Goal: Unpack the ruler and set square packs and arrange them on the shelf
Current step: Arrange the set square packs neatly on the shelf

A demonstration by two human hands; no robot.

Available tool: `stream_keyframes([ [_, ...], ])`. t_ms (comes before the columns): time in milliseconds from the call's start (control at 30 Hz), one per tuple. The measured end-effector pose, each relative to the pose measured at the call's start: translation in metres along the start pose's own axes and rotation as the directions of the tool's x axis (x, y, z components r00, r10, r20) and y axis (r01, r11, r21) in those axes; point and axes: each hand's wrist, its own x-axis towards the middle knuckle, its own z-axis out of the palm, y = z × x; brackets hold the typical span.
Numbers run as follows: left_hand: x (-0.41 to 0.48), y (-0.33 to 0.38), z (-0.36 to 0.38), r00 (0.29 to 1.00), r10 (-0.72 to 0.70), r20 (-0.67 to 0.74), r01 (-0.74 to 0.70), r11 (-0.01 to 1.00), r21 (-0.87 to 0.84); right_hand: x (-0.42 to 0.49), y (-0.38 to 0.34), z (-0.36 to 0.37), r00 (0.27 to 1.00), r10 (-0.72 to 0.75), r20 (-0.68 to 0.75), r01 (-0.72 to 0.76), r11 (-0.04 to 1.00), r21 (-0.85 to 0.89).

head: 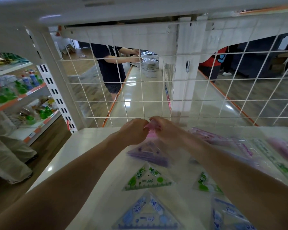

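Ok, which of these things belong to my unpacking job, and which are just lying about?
Job:
- pink pack, pinched by the left hand and the right hand
- purple set square, green set square and blue set square on the shelf
- ruler packs at the right

Lying about:
- wire grid
- bottles on the side shelving
- person in a dark shirt behind the grid

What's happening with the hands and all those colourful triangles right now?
left hand, pinching the pink item
right hand, pinching the same pink item
pink item, held between both hands, mostly hidden
purple set square, lying flat on the shelf
green set square, flat, unheld, nearer than the purple one
blue set square, flat, unheld, nearest the camera
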Motion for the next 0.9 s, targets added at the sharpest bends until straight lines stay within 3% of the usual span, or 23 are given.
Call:
stream_keyframes([
  [133,0.002,-0.007,0.000,1.000,-0.005,-0.023,0.005,1.000,0.024,-0.003,0.006,-0.013,0.997,0.069,-0.037,-0.074,0.985,-0.154],
  [233,0.000,-0.004,0.004,0.999,0.000,-0.050,0.001,1.000,0.025,-0.006,0.013,-0.010,0.997,0.012,-0.078,-0.039,0.935,-0.351],
  [400,-0.002,-0.002,0.005,0.993,0.051,-0.104,-0.047,0.998,0.038,-0.007,0.015,-0.002,0.988,-0.088,-0.130,0.017,0.885,-0.466],
  [600,-0.003,-0.007,-0.004,0.995,0.043,-0.095,-0.040,0.998,0.042,-0.010,0.012,-0.005,0.956,-0.207,-0.207,0.092,0.884,-0.459],
  [733,-0.004,-0.003,0.002,1.000,0.004,0.012,-0.005,0.993,0.114,-0.011,0.009,0.000,0.968,-0.207,-0.141,0.107,0.851,-0.515],
  [900,-0.004,-0.007,-0.003,0.981,-0.041,-0.190,0.035,0.999,-0.037,-0.011,0.007,-0.003,0.975,-0.178,-0.133,0.104,0.895,-0.435],
])
